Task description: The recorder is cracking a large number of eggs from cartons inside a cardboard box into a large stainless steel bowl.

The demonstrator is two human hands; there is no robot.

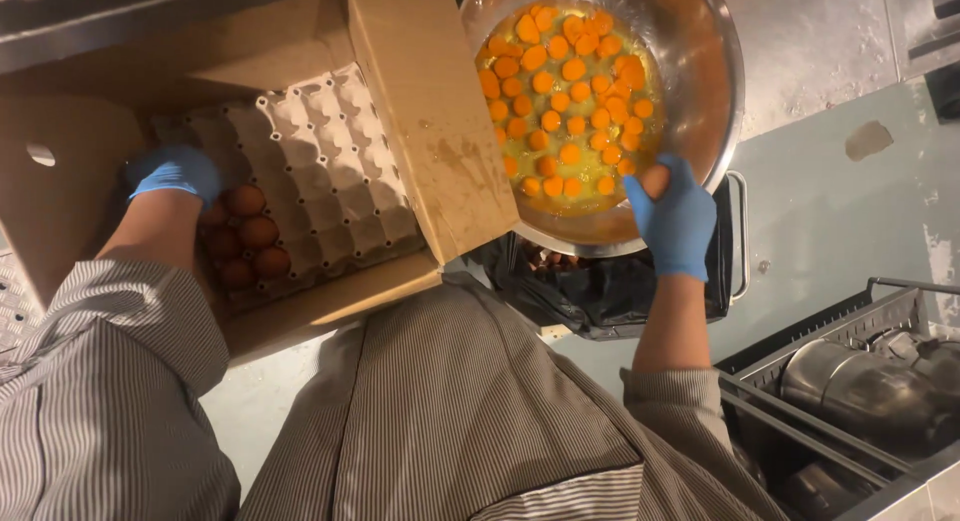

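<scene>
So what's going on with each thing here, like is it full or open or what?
Cardboard box: open, flaps folded out.
Egg tray: mostly empty, a few brown eggs left in one corner.
Metal bowl: holding many cracked eggs, yolks whole.
Left hand: gloved, reaching onto the eggs in the tray.
Right hand: gloved, holding an egg at the bowl's rim.
Bin: lined with a black bag, open.

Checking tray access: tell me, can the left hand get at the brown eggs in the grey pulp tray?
Probably yes: the left hand is already inside the open cardboard box, beside the brown eggs; nothing covers them.
</scene>
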